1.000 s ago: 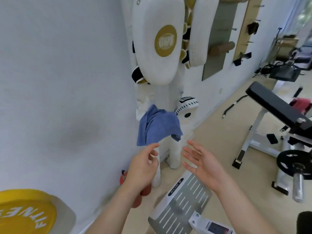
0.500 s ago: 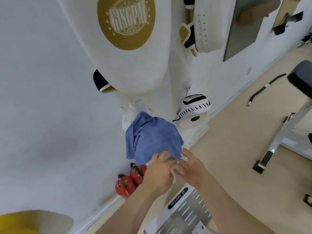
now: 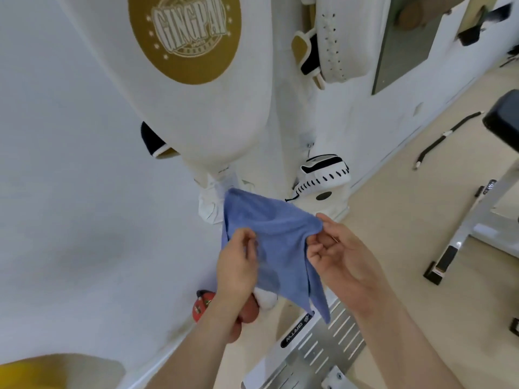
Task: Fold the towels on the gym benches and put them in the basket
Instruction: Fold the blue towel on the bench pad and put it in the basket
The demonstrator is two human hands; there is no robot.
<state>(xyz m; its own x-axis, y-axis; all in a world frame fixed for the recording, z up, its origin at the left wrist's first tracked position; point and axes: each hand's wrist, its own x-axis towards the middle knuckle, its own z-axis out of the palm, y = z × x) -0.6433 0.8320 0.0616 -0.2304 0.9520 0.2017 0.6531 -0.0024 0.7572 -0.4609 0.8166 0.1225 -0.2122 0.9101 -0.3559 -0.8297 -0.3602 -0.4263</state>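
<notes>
A blue towel [image 3: 276,228] hangs in front of the white wall, still draped at its upper left over something white behind it. My left hand [image 3: 238,262] pinches the towel's left edge with curled fingers. My right hand [image 3: 337,248] pinches its right corner between thumb and fingers. The cloth stretches between both hands and a loose point hangs down toward the floor. No basket is in view.
A large white kick pad [image 3: 196,80] with a gold logo hangs overhead on the wall. Red kettlebells [image 3: 203,306] sit on the floor by the wall. A silver step plate [image 3: 317,346] lies below my arms. A bench frame [image 3: 471,226] stands at right.
My hands, which were apart and empty one second ago, came together at the towel's lower edge, took hold and now spread it apart. The view moved closer to the wall.
</notes>
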